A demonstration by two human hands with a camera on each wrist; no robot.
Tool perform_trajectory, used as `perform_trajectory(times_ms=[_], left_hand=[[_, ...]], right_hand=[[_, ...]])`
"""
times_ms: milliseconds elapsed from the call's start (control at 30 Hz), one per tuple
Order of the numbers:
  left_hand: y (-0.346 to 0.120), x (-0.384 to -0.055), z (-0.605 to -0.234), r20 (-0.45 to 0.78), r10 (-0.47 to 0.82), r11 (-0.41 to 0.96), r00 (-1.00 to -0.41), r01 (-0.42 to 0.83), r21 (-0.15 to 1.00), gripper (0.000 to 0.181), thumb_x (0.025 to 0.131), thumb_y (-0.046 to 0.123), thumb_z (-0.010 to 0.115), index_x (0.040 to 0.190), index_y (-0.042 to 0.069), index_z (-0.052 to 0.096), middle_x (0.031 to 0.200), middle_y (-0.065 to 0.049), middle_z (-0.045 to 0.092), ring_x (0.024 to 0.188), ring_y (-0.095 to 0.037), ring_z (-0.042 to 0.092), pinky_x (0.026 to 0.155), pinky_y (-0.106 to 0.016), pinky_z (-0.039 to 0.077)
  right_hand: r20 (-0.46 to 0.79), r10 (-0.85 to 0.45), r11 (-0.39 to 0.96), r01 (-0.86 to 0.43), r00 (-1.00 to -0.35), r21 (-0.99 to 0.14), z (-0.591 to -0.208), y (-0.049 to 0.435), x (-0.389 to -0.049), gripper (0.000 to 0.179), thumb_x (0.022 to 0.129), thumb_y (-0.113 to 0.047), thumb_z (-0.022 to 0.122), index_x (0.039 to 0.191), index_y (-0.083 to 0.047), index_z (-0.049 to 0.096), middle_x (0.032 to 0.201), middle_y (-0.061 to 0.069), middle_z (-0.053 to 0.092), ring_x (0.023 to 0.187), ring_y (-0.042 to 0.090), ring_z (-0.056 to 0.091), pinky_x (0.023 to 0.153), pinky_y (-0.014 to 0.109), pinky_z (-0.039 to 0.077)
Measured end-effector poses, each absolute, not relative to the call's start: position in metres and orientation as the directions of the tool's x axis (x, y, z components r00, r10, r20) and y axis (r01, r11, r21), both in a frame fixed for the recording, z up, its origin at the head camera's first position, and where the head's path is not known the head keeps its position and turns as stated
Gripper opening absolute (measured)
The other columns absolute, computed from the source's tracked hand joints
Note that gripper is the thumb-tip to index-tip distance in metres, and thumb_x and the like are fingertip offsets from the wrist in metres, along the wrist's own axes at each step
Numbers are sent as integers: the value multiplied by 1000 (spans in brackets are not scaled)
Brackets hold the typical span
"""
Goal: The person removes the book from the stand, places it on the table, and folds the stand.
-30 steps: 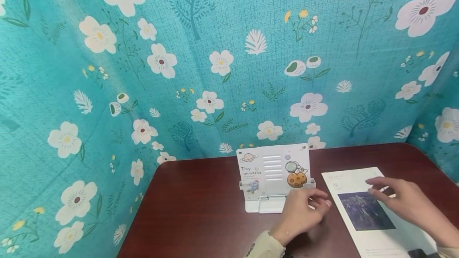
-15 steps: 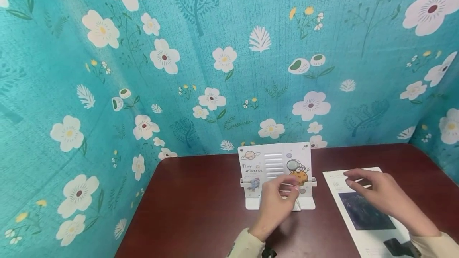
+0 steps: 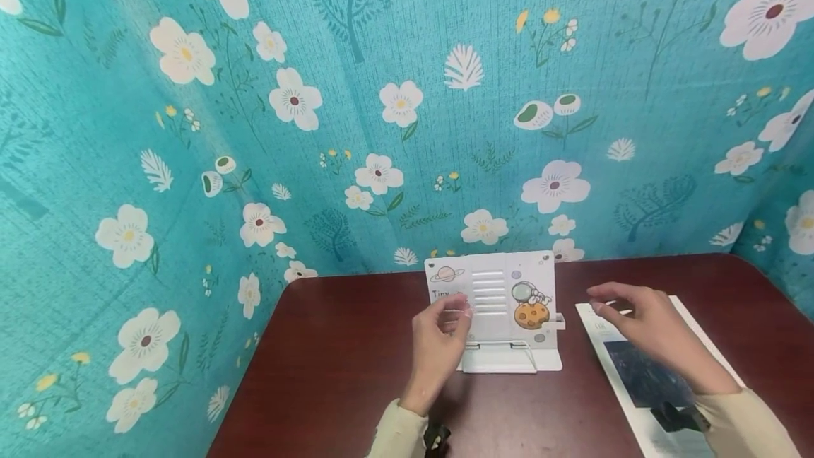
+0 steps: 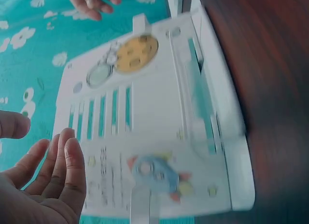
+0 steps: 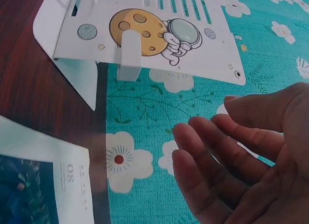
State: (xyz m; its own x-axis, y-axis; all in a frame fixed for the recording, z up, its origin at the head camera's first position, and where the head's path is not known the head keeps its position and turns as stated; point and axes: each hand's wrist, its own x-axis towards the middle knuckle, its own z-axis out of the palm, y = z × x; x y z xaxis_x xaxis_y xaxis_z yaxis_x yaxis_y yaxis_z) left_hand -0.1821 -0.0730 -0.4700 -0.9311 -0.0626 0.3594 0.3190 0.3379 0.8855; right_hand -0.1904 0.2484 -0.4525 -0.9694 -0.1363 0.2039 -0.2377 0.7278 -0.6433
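A white book stand (image 3: 490,327) printed with an astronaut, planets and a rocket leans back upright on the table. My left hand (image 3: 439,345) hovers in front of its left part with bent, parted fingers, holding nothing, and hides its left clip. That clip (image 4: 141,204) shows in the left wrist view beside the rocket. Right of the stand lies a white booklet (image 3: 642,373) with a dark picture and "08" on its cover. Above the booklet is my right hand (image 3: 655,331), its fingers loosely bent and thumb apart. Nothing sits in its grasp in the right wrist view.
The dark reddish table (image 3: 337,366) stretches left and in front of the stand. Behind it hangs a teal curtain (image 3: 356,126) with white flowers, close to the table's far edge. The stand's right clip (image 3: 559,321) sticks out toward the booklet.
My left hand has moved left across the front of the stand, uncovering its lower right. The right hand has also shifted left over the booklet. Stand and booklet keep their places.
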Motion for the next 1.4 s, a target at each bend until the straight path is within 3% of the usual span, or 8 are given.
perform_trajectory(times_ms=[700, 967, 1133, 1233, 1400], left_hand=[[-121, -202, -472, 393, -224, 417, -892, 277, 866, 19, 96, 10, 73, 115, 10, 76, 101, -6, 79, 87, -16, 77, 76, -25, 60], [-126, -211, -489, 312, -257, 391, -915, 197, 899, 21, 95, 10, 72, 116, 13, 75, 103, -5, 78, 92, -16, 77, 81, -30, 62], [-125, -214, -498, 269, -251, 386, -930, 158, 909, 19, 95, 10, 73, 113, 14, 76, 102, -6, 79, 90, -16, 77, 83, -36, 64], [-124, -216, -501, 248, -238, 380, -939, 145, 913, 17, 94, 10, 74, 110, 14, 77, 100, -6, 79, 88, -15, 76, 82, -35, 64], [-122, -217, -503, 253, -219, 408, -942, 147, 901, 15, 93, 7, 74, 106, 12, 79, 97, -6, 80, 84, -11, 74, 80, -31, 63]], right_hand=[[219, -106, 700, -229, -970, -676, -455, 219, -211, 29, 96, -12, 72, 121, 3, 72, 116, 27, 75, 98, 41, 75, 77, 53, 62], [200, -110, 697, -219, -974, -683, -457, 211, -218, 29, 96, -10, 71, 122, 3, 71, 115, 27, 75, 99, 40, 73, 70, 38, 59], [183, -119, 682, -214, -976, -700, -459, 207, -220, 27, 97, -10, 70, 120, 3, 72, 111, 24, 77, 96, 37, 75, 71, 39, 59], [150, -123, 668, -194, -981, -718, -462, 205, -220, 26, 97, -10, 69, 120, 3, 72, 109, 23, 78, 93, 34, 76, 71, 39, 59], [140, -129, 660, -191, -982, -727, -465, 204, -222, 22, 96, -8, 69, 116, 2, 73, 105, 22, 78, 86, 30, 75, 65, 29, 52]])
